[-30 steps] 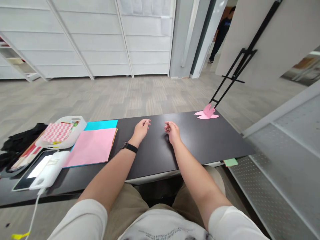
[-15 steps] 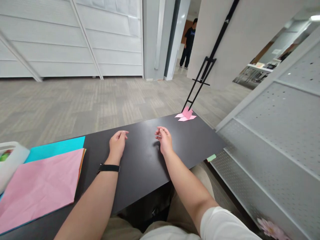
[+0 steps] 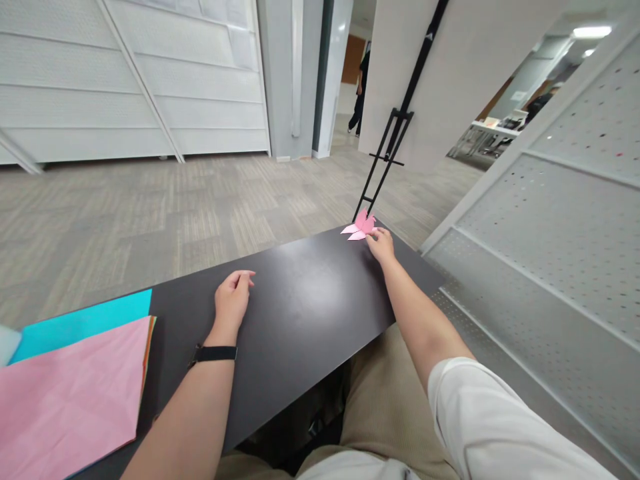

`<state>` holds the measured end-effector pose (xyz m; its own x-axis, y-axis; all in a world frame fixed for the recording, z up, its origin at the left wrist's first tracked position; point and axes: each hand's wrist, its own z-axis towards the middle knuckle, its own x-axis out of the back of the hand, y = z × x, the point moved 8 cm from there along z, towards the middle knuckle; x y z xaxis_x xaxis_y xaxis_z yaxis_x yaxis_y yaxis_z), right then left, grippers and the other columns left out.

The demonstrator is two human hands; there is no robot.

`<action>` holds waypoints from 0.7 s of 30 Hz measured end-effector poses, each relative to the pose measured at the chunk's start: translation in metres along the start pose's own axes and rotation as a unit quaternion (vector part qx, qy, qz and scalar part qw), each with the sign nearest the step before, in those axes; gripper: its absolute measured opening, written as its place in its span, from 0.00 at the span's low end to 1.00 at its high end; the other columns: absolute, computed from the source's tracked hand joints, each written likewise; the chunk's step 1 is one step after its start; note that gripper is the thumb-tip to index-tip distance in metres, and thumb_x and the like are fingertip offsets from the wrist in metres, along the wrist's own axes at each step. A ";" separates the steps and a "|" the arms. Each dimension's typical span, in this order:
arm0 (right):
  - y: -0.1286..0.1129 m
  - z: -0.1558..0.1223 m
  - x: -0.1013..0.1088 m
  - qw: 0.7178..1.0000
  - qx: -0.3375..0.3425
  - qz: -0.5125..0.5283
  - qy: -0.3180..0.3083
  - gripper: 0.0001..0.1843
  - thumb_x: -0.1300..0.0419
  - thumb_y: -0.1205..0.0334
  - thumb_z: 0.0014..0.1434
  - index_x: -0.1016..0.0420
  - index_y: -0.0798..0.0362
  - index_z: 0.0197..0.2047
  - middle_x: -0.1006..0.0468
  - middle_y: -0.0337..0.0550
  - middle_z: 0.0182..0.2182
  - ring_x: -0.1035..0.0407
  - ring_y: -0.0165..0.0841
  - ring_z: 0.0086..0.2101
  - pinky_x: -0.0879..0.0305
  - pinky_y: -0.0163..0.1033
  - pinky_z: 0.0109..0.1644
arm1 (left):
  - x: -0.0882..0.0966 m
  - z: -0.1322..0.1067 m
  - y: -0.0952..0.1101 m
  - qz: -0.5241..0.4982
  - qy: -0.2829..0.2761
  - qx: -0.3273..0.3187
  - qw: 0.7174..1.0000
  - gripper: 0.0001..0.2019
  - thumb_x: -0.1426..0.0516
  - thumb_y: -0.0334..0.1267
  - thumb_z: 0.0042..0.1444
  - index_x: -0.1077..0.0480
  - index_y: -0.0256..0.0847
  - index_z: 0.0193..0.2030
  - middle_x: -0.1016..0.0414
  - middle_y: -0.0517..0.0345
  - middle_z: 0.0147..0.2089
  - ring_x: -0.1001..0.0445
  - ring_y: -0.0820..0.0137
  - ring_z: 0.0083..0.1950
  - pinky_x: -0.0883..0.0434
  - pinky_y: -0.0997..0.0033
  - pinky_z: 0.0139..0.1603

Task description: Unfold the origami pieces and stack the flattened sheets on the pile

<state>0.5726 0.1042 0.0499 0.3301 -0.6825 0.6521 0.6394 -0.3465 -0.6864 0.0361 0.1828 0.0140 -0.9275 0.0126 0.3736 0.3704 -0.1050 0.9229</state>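
Observation:
At the far right corner of the dark table stands a pink origami figure, with pointed pieces lying flat and others folded upright. My right hand reaches out to it, the fingers closed in a pinch at its right side. The fingertips partly hide that edge of the paper. My left hand, with a black band on the wrist, rests over the middle of the table. Its fingers are curled together and nothing shows in them.
Left of my left arm lies a stack of coloured paper, a pink sheet on top and a turquoise sheet behind. Beyond the table's far corner rises a black stand. Grey perforated panels flank the right side. A person is in the distant doorway.
My right hand has moved forward and right from mid-table to the origami figure and closed on its edge. My left hand has stayed nearly still. The view has turned slightly right.

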 end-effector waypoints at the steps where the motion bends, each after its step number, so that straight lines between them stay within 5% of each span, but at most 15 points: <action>1: 0.000 0.006 -0.005 1.000 0.007 -0.009 -0.010 0.14 0.37 0.58 0.58 0.13 0.52 0.44 0.26 0.57 0.64 0.35 0.49 0.66 0.46 0.53 0.76 | 0.000 0.000 -0.001 -0.014 0.002 0.010 1.000 0.20 0.47 0.54 0.66 0.19 0.44 0.47 0.22 0.58 0.35 0.31 0.68 0.28 0.34 0.69 0.31; 7: 0.005 0.018 -0.020 0.998 0.018 -0.040 -0.035 0.21 0.40 0.57 0.63 0.14 0.54 0.54 0.22 0.59 0.62 0.32 0.49 0.64 0.42 0.52 0.74 | 0.000 -0.001 0.001 -0.038 0.002 0.023 0.999 0.17 0.44 0.54 0.65 0.18 0.46 0.44 0.22 0.60 0.34 0.29 0.68 0.30 0.34 0.69 0.32; 14: 0.003 -0.023 0.020 0.999 0.011 -0.046 0.006 0.22 0.45 0.55 0.64 0.14 0.56 0.50 0.16 0.60 0.53 0.24 0.50 0.53 0.32 0.51 0.62 | 0.000 -0.002 0.006 -0.041 -0.004 0.010 0.999 0.17 0.44 0.51 0.64 0.18 0.44 0.44 0.22 0.61 0.33 0.29 0.70 0.30 0.33 0.69 0.36; 17: -0.035 -0.048 0.022 0.998 0.055 0.014 -0.020 0.20 0.44 0.50 0.65 0.13 0.50 0.44 0.13 0.49 0.43 0.22 0.45 0.45 0.30 0.48 0.55 | -0.001 0.000 0.006 -0.061 0.002 -0.008 0.998 0.17 0.42 0.52 0.64 0.19 0.43 0.49 0.20 0.58 0.37 0.26 0.69 0.33 0.30 0.69 0.38; 21: -0.131 -0.092 -0.005 0.967 0.152 0.176 -0.106 0.16 0.40 0.48 0.65 0.13 0.47 0.39 0.14 0.41 0.37 0.23 0.41 0.40 0.31 0.45 0.51 | -0.001 -0.001 0.011 -0.112 0.000 -0.027 0.993 0.20 0.41 0.55 0.64 0.21 0.43 0.52 0.17 0.52 0.46 0.21 0.65 0.45 0.27 0.69 0.44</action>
<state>0.4233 0.0940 0.1064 0.6782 -0.5659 0.4689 0.6259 0.1102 -0.7721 0.0405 0.1803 0.0235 -0.9864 0.0414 0.1592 0.1513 -0.1524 0.9767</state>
